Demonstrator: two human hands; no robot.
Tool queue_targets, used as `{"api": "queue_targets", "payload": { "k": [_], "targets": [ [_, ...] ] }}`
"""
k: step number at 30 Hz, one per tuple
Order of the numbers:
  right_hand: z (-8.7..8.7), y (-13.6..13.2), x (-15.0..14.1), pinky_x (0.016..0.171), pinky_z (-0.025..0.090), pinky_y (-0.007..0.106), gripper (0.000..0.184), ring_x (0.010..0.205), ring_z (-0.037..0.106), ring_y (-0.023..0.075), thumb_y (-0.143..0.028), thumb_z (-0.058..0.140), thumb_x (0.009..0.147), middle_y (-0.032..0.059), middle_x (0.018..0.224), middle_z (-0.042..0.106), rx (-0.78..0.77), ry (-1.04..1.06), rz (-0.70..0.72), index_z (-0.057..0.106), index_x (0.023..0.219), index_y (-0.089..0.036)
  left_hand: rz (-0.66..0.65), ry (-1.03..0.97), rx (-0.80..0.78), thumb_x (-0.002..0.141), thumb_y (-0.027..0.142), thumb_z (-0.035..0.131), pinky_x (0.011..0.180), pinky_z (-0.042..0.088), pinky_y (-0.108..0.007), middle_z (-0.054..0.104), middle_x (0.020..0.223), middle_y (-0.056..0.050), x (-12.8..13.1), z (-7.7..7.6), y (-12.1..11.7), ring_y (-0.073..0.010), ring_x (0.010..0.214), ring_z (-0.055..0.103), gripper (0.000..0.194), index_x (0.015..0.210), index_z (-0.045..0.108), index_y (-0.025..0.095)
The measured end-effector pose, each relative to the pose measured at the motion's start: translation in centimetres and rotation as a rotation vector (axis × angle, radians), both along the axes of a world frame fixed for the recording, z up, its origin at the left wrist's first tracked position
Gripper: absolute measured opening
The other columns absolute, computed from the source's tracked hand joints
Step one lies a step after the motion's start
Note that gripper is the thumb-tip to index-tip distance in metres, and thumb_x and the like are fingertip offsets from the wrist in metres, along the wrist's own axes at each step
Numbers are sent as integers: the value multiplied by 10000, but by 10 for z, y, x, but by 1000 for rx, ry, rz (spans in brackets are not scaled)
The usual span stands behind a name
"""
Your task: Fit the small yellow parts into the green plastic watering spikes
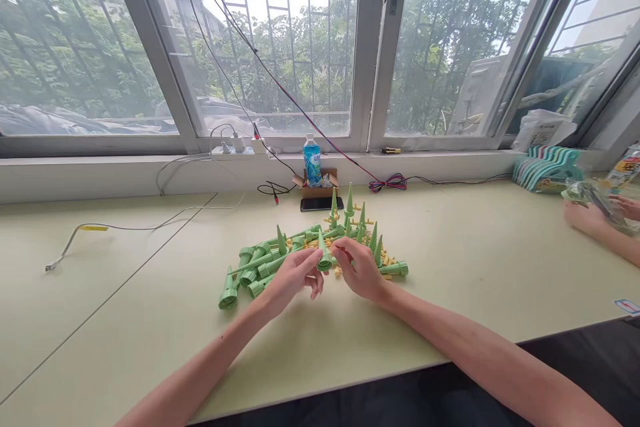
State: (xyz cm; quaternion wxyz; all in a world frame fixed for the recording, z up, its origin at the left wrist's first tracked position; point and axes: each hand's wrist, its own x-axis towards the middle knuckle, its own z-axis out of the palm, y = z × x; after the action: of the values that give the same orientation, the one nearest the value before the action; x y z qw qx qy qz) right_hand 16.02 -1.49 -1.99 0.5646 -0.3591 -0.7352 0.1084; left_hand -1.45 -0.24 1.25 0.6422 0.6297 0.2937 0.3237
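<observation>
So, left hand (297, 272) holds green cone (324, 256); box (319, 192) holds blue bottle (313, 161)

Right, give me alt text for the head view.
The left hand holds a green cone, the right hand close beside it, before a pile of green cones and yellow pieces on a table; behind are a phone, blue bottle and windows.

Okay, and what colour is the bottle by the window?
The bottle is blue, with a white cap; it shows in the head view.
</observation>
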Motion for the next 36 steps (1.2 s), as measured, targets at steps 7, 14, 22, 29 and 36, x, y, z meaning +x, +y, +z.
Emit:
{"api": "queue_targets", "payload": {
  "k": [7, 14, 22, 29, 36],
  "targets": [
    [-3, 2, 1, 523, 344, 223, 232, 546, 388, 104, -304, 428, 993, -22, 660, 485, -43, 22, -10, 503, 802, -196, 92, 157, 358, 875, 434, 600, 426, 431, -217, 568, 708, -8, 0, -3, -4, -107, 507, 521, 311, 1028, 626, 164],
    [-3, 1, 0, 508, 345, 223, 253, 521, 394, 104, -326, 421, 990, -28, 630, 478, -91, 35, -25, 509, 792, -196, 218, 254, 716, 921, 368, 523, 507, 494, -226, 557, 966, -61, 0, -12, 0, -106, 616, 510, 232, 1011, 684, 226],
    [-2, -1, 0, 514, 350, 222, 236, 533, 397, 102, -323, 426, 997, -22, 659, 493, -57, 55, -72, 512, 816, -199, 294, 229, 585, 892, 427, 567, 448, 477, -219, 556, 1091, -80, 3, -7, -4, -90, 583, 541, 278, 1067, 585, 212],
    [1, -3, 1, 500, 334, 228, 243, 511, 363, 98, -327, 401, 1011, -36, 630, 455, 13, 102, -156, 508, 834, -200, 310, 165, 377, 937, 506, 480, 430, 396, -204, 526, 521, 64, 4, -4, -5, -83, 377, 450, 306, 945, 480, 200],
    [1, -4, 1, 562, 395, 241, 231, 588, 456, 114, -285, 407, 1012, -1, 704, 537, 93, 27, -99, 541, 844, -200, 5, 27, -35, 903, 649, 408, 367, 336, -210, 523, 623, -9, 5, 0, -5, -86, 429, 464, 572, 715, 573, 135]
  ]
}}
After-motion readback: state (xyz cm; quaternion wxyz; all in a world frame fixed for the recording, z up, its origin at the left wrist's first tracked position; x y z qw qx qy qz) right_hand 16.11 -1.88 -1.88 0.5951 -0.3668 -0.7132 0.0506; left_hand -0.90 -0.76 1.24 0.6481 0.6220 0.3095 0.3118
